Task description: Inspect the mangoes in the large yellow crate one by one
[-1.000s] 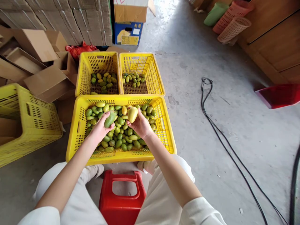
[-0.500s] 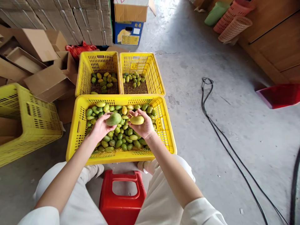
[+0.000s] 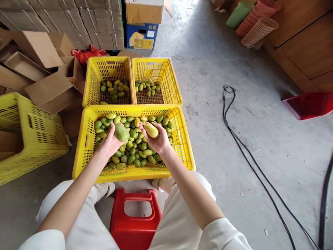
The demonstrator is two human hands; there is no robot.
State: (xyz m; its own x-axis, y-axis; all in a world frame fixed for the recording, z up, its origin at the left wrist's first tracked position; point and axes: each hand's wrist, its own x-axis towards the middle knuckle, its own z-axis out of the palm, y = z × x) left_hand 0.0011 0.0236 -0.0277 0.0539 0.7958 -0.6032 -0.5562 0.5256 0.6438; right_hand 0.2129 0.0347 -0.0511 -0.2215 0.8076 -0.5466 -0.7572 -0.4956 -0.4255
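A green mango (image 3: 121, 132) rests in my left hand (image 3: 110, 143), the thumb up along its side. My right hand (image 3: 160, 139) is closed round a yellower mango (image 3: 151, 130), which tilts with one end toward the middle. Both hands hover over a wide yellow crate (image 3: 134, 176) holding a heap of green and yellowish mangoes (image 3: 140, 153). Behind it, side by side, stand two more yellow crates, the left one (image 3: 90, 81) and the right one (image 3: 175, 81), each with a small batch of mangoes on its floor.
A red plastic stool (image 3: 135, 229) is between my legs. Left of me are a yellow-green crate (image 3: 47, 135) and loose cardboard boxes (image 3: 49, 92). A blue carton (image 3: 143, 36) stands at the back. Black cable (image 3: 241, 149) runs over the floor at right, near a red object (image 3: 309, 106).
Both mangoes have turned in my hands. The left one shifted slightly left and shows a rounder side; the right one now slants, its inner end raised. The crates stand as before.
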